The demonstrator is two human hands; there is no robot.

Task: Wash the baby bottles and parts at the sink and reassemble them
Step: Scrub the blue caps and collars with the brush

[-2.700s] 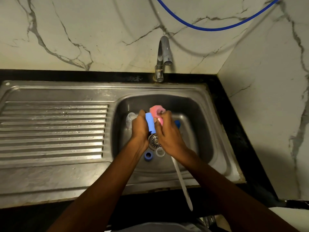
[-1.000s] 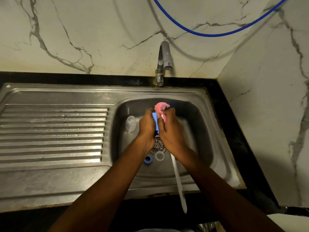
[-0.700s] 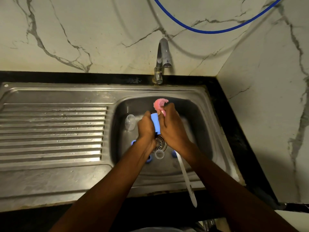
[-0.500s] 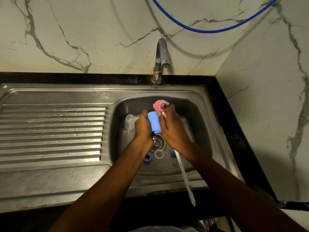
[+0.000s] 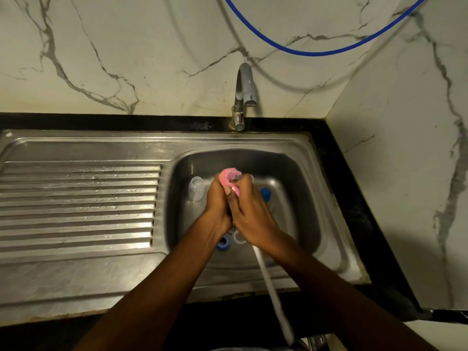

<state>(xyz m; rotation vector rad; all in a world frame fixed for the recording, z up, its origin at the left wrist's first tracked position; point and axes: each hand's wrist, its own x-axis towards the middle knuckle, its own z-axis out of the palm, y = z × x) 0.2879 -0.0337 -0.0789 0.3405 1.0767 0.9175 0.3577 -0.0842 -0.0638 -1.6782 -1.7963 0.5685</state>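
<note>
Centrally over the basin, both forearms rise from the bottom edge of the frame and meet, knuckles pressed side by side. The left hand (image 5: 217,198) is balled up, its fingers curled tight round the lower part of the pink sponge head (image 5: 229,176), which pokes out above the fist; whether anything else sits inside that fist cannot be told. The right hand (image 5: 250,207) lies just right of it, fingers clamped together on the bottle brush (image 5: 269,279), whose white handle runs out under the wrist toward the lower right, past the front rim of the sink (image 5: 298,173).

On the basin floor lie two blue parts: a blue ring (image 5: 223,242) just below the left wrist and a blue piece (image 5: 265,194) right of the right hand. Two clear parts lie there too: a clear domed piece (image 5: 196,188) left of the hands and a clear ring (image 5: 239,236) just beside the blue ring. One tap (image 5: 244,92) stands at upper centre, one blue hose (image 5: 316,51) loops across the wall above, and one ribbed drainboard (image 5: 76,203) fills the left.
</note>
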